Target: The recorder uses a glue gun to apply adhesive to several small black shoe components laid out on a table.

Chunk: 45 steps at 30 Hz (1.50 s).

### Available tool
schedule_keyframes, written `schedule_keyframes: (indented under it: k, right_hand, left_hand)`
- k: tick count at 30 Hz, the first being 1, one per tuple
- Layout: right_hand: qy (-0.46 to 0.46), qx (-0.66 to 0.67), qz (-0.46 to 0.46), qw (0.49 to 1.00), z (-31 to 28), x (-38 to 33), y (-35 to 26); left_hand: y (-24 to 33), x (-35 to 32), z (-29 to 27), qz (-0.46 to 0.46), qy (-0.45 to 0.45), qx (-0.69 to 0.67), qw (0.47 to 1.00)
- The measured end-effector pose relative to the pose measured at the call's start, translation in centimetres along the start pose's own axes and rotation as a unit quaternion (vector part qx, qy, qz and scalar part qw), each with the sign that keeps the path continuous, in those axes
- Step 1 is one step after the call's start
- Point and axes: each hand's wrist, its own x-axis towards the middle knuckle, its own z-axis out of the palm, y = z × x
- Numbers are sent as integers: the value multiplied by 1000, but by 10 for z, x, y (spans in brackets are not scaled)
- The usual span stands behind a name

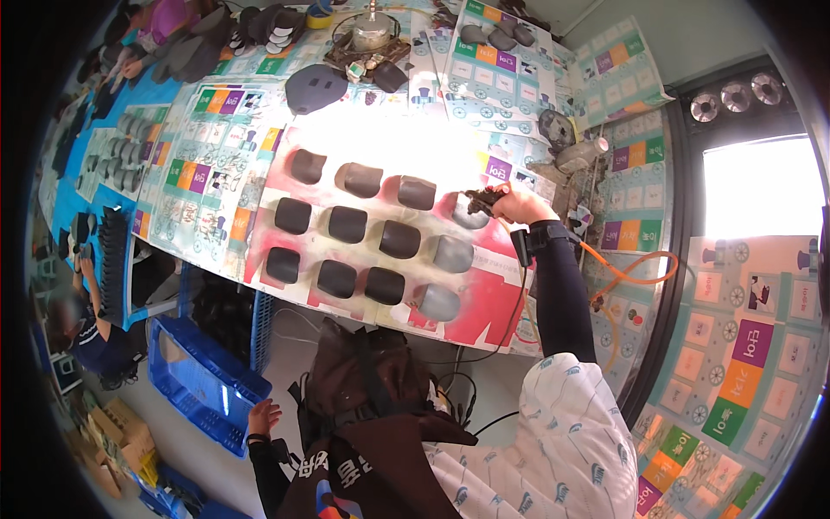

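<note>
My right hand (525, 206) is wrapped round a dark, crusted spray gun (482, 201) above the far right corner of the rows. Beneath the gun, a pale grey curved piece partly shows. Several dark, cap-shaped pieces (335, 278) lie in rows on a red and white board (491, 304). Along the right column the pieces (453, 253) look lighter grey and shinier than the others. An orange hose (631, 275) loops to the right of my forearm. Low on the left, away from the table, my left hand (264, 417) hangs with fingers apart, holding nothing.
A blue plastic crate (199, 381) stands left of my left hand. Beyond the board are a flat grey piece (316, 89) and a metal pot (372, 35). Two people work at the left, one by a blue-covered table (65, 203). Printed sheets cover the right wall.
</note>
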Motion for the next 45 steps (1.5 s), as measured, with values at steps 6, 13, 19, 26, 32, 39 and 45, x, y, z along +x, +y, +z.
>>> schedule_keyframes:
  k: [6,13,19,26,32,39,45]
  right_hand:
    - [-16,35,-38,999,-20,39,14]
    - [-86,-27,62,994,-40,82,-2]
    - [-63,-34,85,994,-60,99,23]
    - [-131,-58,146,979,-69,81,35]
    - [-46,-7,143,989,-67,57,22]
    - [-56,4,115,992,-69,55,33]
    - [-44,-49,117,991,-53,44,46]
  left_hand:
    - [-2,-8,4,-23,8,1,1000]
    - [14,-20,16,-21,21,15,999]
    - [28,-24,24,0,23,20,1000]
    - [29,-24,28,-2,28,22,999]
    - [30,-20,26,-7,24,29,999]
    - [29,-14,23,15,13,42,999]
    - [19,-10,5,19,4,36,999]
